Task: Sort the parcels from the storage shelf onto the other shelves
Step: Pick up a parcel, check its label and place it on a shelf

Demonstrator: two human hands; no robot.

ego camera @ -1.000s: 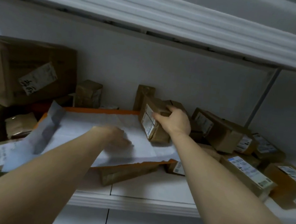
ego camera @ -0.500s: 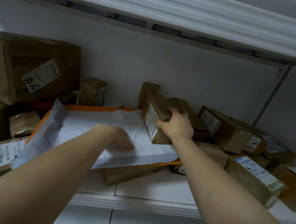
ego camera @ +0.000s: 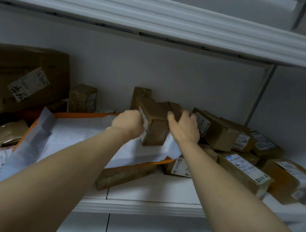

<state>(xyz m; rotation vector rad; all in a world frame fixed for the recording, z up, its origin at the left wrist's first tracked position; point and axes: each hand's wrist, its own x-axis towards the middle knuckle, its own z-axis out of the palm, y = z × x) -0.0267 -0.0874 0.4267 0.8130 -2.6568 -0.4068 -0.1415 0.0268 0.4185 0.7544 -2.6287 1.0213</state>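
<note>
A small brown parcel box (ego camera: 156, 123) with a white label on its near-left end stands on a flat white and orange mailer (ego camera: 77, 136) on the storage shelf (ego camera: 154, 205). My left hand (ego camera: 127, 123) grips the box's labelled left end with curled fingers. At the box's right side is my right hand (ego camera: 185, 128); its thumb lies by the top edge and its fingers are loosely spread. Both forearms reach in from the bottom of the view.
A large carton (ego camera: 20, 78) fills the left end of the shelf, with smaller parcels below and beside it. Several labelled brown boxes (ego camera: 243, 171) crowd the right side. An upper shelf board (ego camera: 162, 18) hangs close overhead. A metal upright (ego camera: 258, 96) stands at the back right.
My left hand has lifted off the white mailer and moved right to grip the small box's label end. My right hand has loosened its hold and slid to the box's right side.
</note>
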